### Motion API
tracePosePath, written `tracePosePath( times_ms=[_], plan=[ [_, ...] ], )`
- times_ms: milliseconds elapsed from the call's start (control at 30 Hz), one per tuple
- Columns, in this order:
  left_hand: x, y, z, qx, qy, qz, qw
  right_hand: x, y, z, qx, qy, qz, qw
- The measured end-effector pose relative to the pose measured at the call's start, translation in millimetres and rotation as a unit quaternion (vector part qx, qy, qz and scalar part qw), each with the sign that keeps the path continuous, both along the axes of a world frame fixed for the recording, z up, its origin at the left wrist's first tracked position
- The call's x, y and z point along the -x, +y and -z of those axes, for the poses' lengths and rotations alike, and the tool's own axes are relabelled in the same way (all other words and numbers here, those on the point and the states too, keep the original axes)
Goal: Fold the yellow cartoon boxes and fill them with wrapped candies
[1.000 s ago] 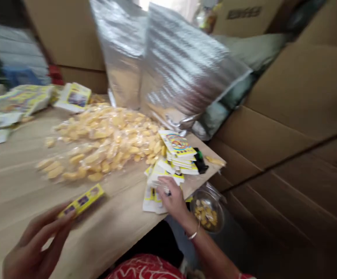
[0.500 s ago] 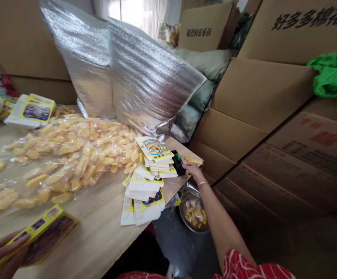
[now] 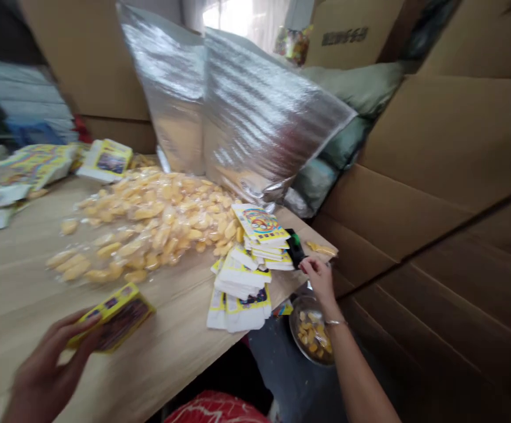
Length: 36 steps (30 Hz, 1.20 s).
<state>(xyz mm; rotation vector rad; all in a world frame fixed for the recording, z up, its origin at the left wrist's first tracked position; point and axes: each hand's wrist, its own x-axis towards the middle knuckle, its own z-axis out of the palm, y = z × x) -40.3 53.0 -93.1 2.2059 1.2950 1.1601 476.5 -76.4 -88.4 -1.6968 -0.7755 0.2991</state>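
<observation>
A small yellow printed box is gripped in my left hand, low over the left part of the table. My right hand reaches to the table's right edge, fingers pinched beside a black object with a green part; what they hold, if anything, is too small to make out. Left of it lies a stack of flat yellow and white cartons, some fanned out. Many clear-wrapped yellow pieces are heaped across the middle of the table.
Two silver foil bags stand behind the heap. More printed cartons lie at the back left. Below the table's right edge is a metal bowl with wrapped yellow pieces. Large cardboard boxes are stacked along the right.
The view has swung left, so the table's contents appear farther right. More of my left hand shows, still holding the yellow box. My right hand stays by the black object.
</observation>
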Motion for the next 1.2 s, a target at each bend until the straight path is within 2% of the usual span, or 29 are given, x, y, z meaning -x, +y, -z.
tracePosePath(
  times_ms=[67,133,167,233,267,333,400,467,533,600,700,733,800,867,933,1000,1067,1100,1133,1200],
  plan=[
    [-10,-9,-17.4,0.005,-0.018,-0.009,1.000,54,23,-11.3,-0.024,0.024,-0.086,0.996],
    [-18,-8,-26.7,0.009,-0.034,-0.005,0.999,126,48,-19.1,-0.048,0.086,-0.201,0.974],
    [-19,-6,-28.5,0.017,-0.042,-0.001,0.999,166,58,-22.6,-0.055,0.135,-0.267,0.952],
    [-19,-4,-28.8,0.034,-0.056,0.006,0.998,242,76,-29.4,-0.055,0.243,-0.384,0.889],
    [-18,-4,-28.3,0.038,-0.061,0.008,0.997,275,84,-32.8,-0.047,0.288,-0.418,0.860],
    [-17,-7,-27.9,0.039,-0.061,0.010,0.997,321,102,-38.9,-0.011,0.347,-0.426,0.835],
    [-17,-11,-29.3,0.035,-0.055,0.016,0.998,340,119,-43.3,0.046,0.362,-0.396,0.843],
    [-18,-13,-32.1,0.037,-0.050,0.028,0.998,339,132,-44.4,0.101,0.337,-0.399,0.847],
    [-18,-12,-34.0,0.040,-0.048,0.040,0.997,327,139,-41.2,0.122,0.280,-0.452,0.838],
    [-17,-9,-32.5,0.043,-0.055,0.052,0.996,316,140,-33.8,0.110,0.203,-0.504,0.832],
    [-14,-5,-21.7,0.052,-0.078,0.042,0.995,311,136,-18.6,0.068,0.020,-0.505,0.860],
    [-12,-5,-16.3,0.060,-0.080,0.024,0.995,310,135,-14.0,0.055,-0.062,-0.490,0.868],
    [-9,-7,-6.0,0.060,-0.052,-0.012,0.997,303,138,-9.6,0.047,-0.230,-0.446,0.864],
    [-3,-14,0.4,0.029,0.041,-0.036,0.998,281,144,-15.6,0.066,-0.337,-0.392,0.853],
    [6,-25,1.1,0.008,0.167,-0.045,0.985,241,154,-31.1,0.096,-0.367,-0.327,0.865],
    [19,-36,-2.5,0.047,0.260,-0.012,0.964,191,166,-47.0,0.126,-0.364,-0.250,0.888],
    [34,-43,-6.9,0.105,0.293,0.032,0.950,142,181,-53.0,0.154,-0.357,-0.182,0.903],
    [41,-44,-8.7,0.123,0.298,0.035,0.946,121,189,-51.0,0.177,-0.356,-0.142,0.907],
    [48,-45,-10.0,0.137,0.305,0.019,0.942,103,195,-46.3,0.239,-0.370,-0.082,0.894],
    [57,-43,-11.9,0.167,0.315,-0.017,0.934,80,202,-33.1,0.313,-0.416,-0.064,0.851]
  ],
)
